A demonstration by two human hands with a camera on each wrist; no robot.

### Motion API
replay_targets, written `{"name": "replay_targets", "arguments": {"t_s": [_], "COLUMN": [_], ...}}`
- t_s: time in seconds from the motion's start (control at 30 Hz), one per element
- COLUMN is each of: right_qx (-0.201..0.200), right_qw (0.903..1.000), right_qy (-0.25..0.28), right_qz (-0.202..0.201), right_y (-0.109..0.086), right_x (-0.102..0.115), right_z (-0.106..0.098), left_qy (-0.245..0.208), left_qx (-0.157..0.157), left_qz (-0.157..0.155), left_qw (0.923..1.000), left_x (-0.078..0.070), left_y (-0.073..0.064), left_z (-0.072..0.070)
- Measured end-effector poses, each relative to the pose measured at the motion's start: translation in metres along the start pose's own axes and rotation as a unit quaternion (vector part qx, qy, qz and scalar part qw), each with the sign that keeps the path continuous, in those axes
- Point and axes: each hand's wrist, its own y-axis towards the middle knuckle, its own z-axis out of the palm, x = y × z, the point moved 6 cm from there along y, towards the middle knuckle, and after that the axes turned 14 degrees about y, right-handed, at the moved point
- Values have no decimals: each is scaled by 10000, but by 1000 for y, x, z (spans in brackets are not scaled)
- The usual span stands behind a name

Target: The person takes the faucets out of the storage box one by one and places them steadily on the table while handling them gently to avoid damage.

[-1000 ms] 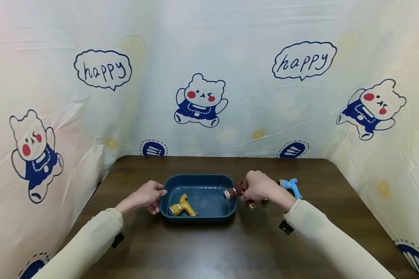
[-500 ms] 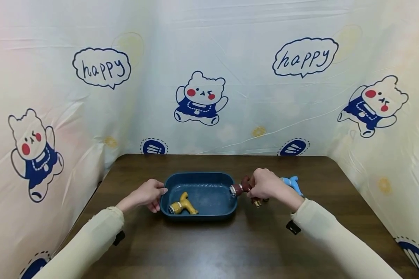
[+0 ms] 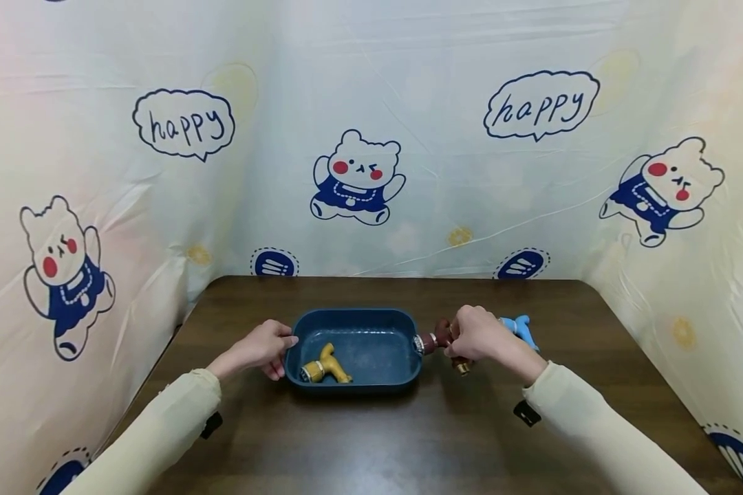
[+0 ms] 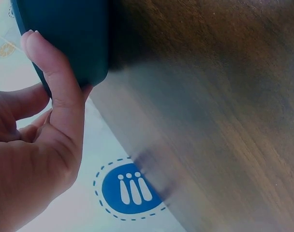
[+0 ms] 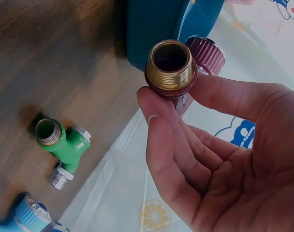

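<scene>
My right hand (image 3: 478,333) pinches a brown tap (image 3: 431,342) beside the right rim of a blue tray (image 3: 359,386). In the right wrist view, thumb and fingers grip the tap around its body, below the brass threaded end (image 5: 170,70), with its ribbed knob behind. The left hand (image 3: 263,349) holds the tray's left end, its thumb over the rim; the left wrist view shows the fingers on the tray's outer wall (image 4: 86,36). A yellow tap (image 3: 325,368) lies in the tray's left front corner.
A light blue tap (image 3: 520,330) lies on the table to the right, partly behind my right hand. The right wrist view also shows a green tap (image 5: 69,150) on the brown table (image 5: 50,58). A printed curtain (image 3: 359,69) surrounds the table's back and sides.
My right hand has shifted a little to the right with the brown tap, whose knob has gone from over the tray to its right rim. The left hand stays on the tray.
</scene>
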Motion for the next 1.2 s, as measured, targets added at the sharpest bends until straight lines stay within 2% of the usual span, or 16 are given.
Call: {"name": "replay_targets", "arguments": {"t_s": [0.4, 0.67, 1.2], "right_qx": [-145, -242, -340], "right_qw": [9998, 9997, 9989], "right_qy": [-25, -84, -197], "right_qz": [-130, -19, -270], "right_y": [-8, -15, -25], "right_x": [-8, -15, -29], "right_z": [-9, -10, -11], "left_qy": [-32, -156, -123], "left_qx": [16, 59, 30], "left_qz": [102, 218, 107], "left_qw": [9999, 9996, 9999], "left_x": [-3, 1, 0], "left_y": [2, 3, 3], "left_z": [-4, 1, 2]}}
